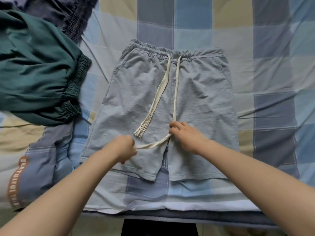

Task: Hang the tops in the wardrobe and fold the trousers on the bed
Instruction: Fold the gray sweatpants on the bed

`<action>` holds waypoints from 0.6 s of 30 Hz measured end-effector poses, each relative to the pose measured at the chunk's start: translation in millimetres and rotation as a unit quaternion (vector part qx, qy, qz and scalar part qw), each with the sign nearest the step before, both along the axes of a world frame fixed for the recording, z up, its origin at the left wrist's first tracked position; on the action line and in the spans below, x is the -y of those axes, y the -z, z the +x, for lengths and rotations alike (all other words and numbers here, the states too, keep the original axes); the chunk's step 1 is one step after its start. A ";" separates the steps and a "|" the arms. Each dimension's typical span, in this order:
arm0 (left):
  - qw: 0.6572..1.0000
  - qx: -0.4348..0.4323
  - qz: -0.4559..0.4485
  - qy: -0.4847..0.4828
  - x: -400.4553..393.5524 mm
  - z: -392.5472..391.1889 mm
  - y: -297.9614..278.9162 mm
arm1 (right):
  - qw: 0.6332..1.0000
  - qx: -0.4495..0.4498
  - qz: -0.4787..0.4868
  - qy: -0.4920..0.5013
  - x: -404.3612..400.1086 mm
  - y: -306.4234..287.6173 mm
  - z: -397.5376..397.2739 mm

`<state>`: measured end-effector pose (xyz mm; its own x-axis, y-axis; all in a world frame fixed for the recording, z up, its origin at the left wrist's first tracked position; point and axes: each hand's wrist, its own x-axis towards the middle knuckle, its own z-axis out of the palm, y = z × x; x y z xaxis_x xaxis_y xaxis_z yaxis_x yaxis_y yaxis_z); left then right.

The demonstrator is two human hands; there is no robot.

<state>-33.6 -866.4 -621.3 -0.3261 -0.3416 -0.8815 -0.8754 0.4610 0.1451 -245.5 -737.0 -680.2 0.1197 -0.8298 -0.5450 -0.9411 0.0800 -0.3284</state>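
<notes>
Light grey shorts point(201, 92) lie flat on the bed, waistband away from me, legs toward me. Two cream drawstring ends hang from the waistband: one tasselled end point(158, 97) rests loose on the left leg. The other drawstring point(153, 145) runs down the middle and bends left across the crotch. My right hand point(185, 135) pinches it at the bend. My left hand point(125, 147) is closed on its far end, holding it taut over the left leg.
Dark green trousers point(34, 72) with elastic cuffs lie bunched at the left. A dark navy garment point(68, 12) sits at the top left. A blue garment with orange lettering point(22, 181) lies at the lower left. The checked bed sheet point(272, 48) extends right; the bed edge point(170, 217) is near me.
</notes>
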 end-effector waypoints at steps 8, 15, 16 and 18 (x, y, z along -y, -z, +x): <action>0.901 -0.360 -0.235 0.059 74.2 -111.2 14.2 | 0.996 -0.012 -0.089 -0.015 -19.9 5.9 13.4; 0.976 -0.144 -0.095 0.134 37.2 -160.7 59.1 | 0.994 0.025 -0.093 0.058 -34.3 13.8 27.1; 0.976 -0.143 -0.106 0.128 27.6 -156.0 61.9 | 0.992 0.053 -0.095 0.071 -37.7 10.7 24.1; 0.968 -0.153 -0.145 0.135 5.0 -144.7 64.4 | 0.983 0.067 -0.111 0.129 -48.5 3.3 9.1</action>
<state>-178.3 -871.4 -685.7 -0.6683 -0.4258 -0.6100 -0.6539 0.7273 0.2086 -236.4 -688.5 -683.5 -0.0513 -0.9390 -0.3402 -0.8458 0.2220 -0.4852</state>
